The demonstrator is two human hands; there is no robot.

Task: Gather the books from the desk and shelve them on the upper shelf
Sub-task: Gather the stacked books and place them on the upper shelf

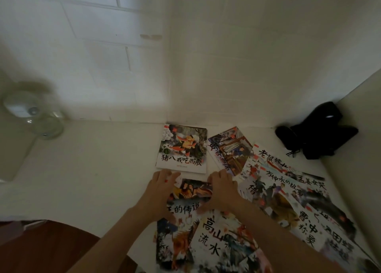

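Several thin picture books lie spread over the white desk (pixel 92 169). One with a pig and watermelon cover (pixel 182 149) lies flat near the back wall. A blue-and-red one (pixel 229 149) lies tilted beside it. More overlap in a fan to the right (pixel 288 196), and two lie near me (pixel 224 243). Both hands are on the far end of a book with a dark painted cover (pixel 192 190). My left hand (pixel 160 188) holds its left corner, and my right hand (pixel 223 188) covers its right edge with the thumb on the cover.
A small desk fan (pixel 35 113) stands at the left against the tiled wall. A black pouch with cords (pixel 317 132) sits in the back right corner beside a white side panel (pixel 354 138). A brown chair seat (pixel 47 248) shows at the bottom left.
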